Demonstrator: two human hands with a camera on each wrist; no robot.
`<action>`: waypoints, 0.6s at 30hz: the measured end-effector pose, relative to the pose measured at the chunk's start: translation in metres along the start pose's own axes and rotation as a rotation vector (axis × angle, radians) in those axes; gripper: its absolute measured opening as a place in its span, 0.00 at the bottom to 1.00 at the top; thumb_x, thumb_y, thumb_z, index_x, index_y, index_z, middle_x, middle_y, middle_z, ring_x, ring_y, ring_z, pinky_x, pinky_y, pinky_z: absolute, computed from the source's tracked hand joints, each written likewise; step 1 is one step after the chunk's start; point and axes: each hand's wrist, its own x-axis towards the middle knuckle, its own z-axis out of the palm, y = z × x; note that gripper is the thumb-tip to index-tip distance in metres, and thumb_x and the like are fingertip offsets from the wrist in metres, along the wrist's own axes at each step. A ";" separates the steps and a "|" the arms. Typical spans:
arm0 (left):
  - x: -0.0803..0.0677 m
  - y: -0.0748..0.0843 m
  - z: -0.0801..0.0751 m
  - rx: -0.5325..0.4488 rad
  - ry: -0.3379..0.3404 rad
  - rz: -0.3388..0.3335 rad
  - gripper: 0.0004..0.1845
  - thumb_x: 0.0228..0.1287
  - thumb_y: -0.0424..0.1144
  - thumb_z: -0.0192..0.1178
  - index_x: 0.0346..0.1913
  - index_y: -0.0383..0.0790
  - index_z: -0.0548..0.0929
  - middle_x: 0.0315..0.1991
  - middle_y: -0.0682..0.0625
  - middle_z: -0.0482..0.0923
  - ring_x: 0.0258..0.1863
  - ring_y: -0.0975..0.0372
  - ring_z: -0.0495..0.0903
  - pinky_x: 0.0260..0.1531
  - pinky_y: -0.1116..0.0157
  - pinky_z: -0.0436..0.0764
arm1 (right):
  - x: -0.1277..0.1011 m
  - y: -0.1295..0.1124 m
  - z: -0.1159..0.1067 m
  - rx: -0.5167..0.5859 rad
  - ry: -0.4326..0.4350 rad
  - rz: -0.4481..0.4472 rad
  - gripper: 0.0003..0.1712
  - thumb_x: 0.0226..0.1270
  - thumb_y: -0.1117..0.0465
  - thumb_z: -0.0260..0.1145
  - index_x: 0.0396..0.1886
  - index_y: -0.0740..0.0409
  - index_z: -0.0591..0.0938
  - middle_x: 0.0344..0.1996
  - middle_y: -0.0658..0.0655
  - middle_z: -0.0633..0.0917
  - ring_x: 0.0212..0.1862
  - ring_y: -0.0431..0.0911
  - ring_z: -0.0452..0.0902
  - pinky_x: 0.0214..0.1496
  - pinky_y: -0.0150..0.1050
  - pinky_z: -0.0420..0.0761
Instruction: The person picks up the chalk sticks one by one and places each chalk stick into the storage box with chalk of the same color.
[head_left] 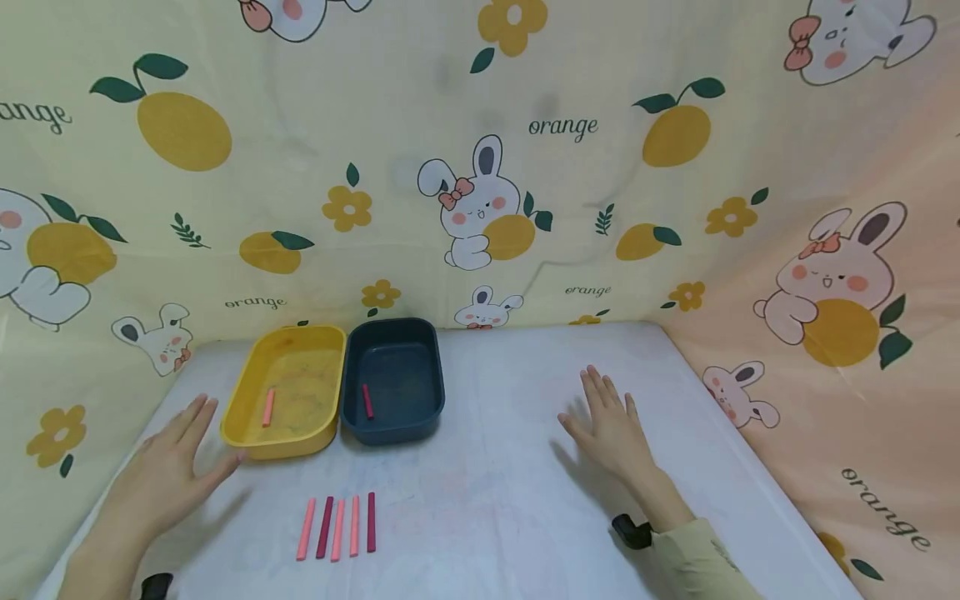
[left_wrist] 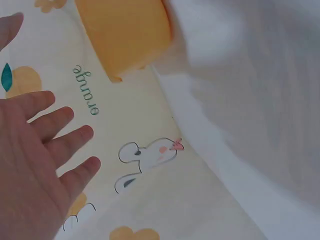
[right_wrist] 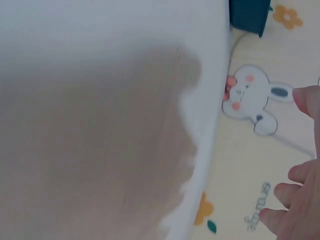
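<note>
Several slim sticks like chalk or crayons lie side by side on the table: light pink sticks [head_left: 337,530] and dark red sticks [head_left: 371,522]. Behind them stand a yellow tray [head_left: 251,451] with one pink stick [head_left: 268,407] inside and a dark blue tray [head_left: 393,432] with one dark red stick [head_left: 367,402] inside. My left hand [head_left: 167,468] hovers left of the yellow tray, fingers extended and thumb spread, holding nothing. Over the right part of the table, my right hand [head_left: 609,427] is raised with straight fingers, also holding nothing. The wrist views show neither stick group.
A white table surface [head_left: 510,467] lies under everything. A patterned cloth [head_left: 420,92] with rabbits and oranges hangs at the back and both sides. Each wrist wears a black device [head_left: 632,532].
</note>
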 end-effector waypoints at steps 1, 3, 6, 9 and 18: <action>-0.001 0.003 0.000 -0.009 0.024 0.006 0.54 0.71 0.66 0.57 0.81 0.27 0.52 0.78 0.27 0.52 0.70 0.27 0.59 0.63 0.27 0.59 | 0.001 -0.003 0.001 0.009 0.003 -0.005 0.52 0.76 0.38 0.60 0.83 0.65 0.52 0.83 0.64 0.52 0.82 0.65 0.45 0.77 0.71 0.41; -0.003 0.009 0.000 -0.042 0.066 0.008 0.52 0.72 0.64 0.59 0.81 0.30 0.53 0.77 0.27 0.56 0.68 0.27 0.62 0.61 0.27 0.63 | 0.004 -0.009 0.003 0.026 0.010 -0.016 0.52 0.76 0.39 0.61 0.83 0.67 0.52 0.83 0.64 0.53 0.82 0.65 0.46 0.78 0.70 0.41; -0.006 0.018 0.001 -0.133 0.134 0.005 0.46 0.73 0.59 0.60 0.81 0.34 0.58 0.74 0.28 0.62 0.66 0.28 0.66 0.57 0.27 0.66 | 0.008 -0.020 0.008 0.036 0.017 -0.034 0.53 0.75 0.39 0.61 0.83 0.67 0.52 0.83 0.63 0.53 0.82 0.63 0.46 0.79 0.68 0.43; -0.010 0.027 0.004 -0.234 0.232 0.030 0.37 0.74 0.51 0.63 0.78 0.35 0.65 0.70 0.30 0.69 0.63 0.34 0.71 0.54 0.33 0.73 | 0.013 -0.032 0.012 0.028 0.023 -0.063 0.53 0.75 0.39 0.62 0.83 0.68 0.52 0.83 0.63 0.54 0.82 0.62 0.48 0.79 0.67 0.46; -0.018 0.049 0.018 -0.474 0.454 0.186 0.29 0.64 0.25 0.68 0.68 0.34 0.78 0.54 0.47 0.82 0.47 0.82 0.74 0.40 0.81 0.72 | 0.026 -0.068 0.020 0.040 0.027 -0.159 0.51 0.75 0.40 0.61 0.82 0.67 0.55 0.82 0.63 0.56 0.82 0.61 0.50 0.80 0.62 0.49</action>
